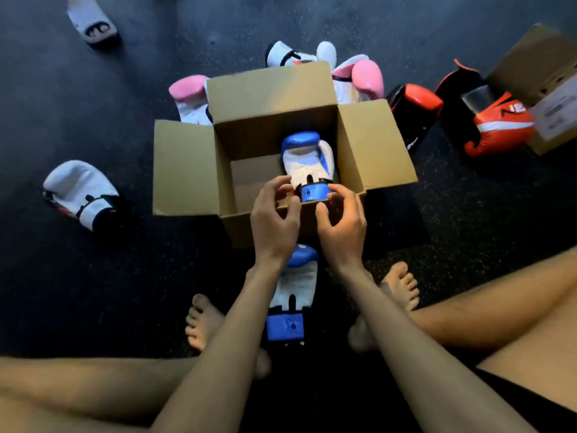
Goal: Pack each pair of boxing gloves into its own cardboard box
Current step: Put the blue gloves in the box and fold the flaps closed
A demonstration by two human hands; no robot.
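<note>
With fingers (338,193) of left hand (274,217) and right hand (343,223) curled round blue cuff (313,193), pinching it, lower glove (307,157) flat along right wall of box (271,89); keep space beside it for matching glove (295,282) lying just before box.

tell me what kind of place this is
Likely a gym or training-room floor, used here for packing: dark speckled, rubber-like flooring, loose boxing gloves lying about, such as a pink glove and a red glove, and an open cardboard box holding a blue glove.
</note>
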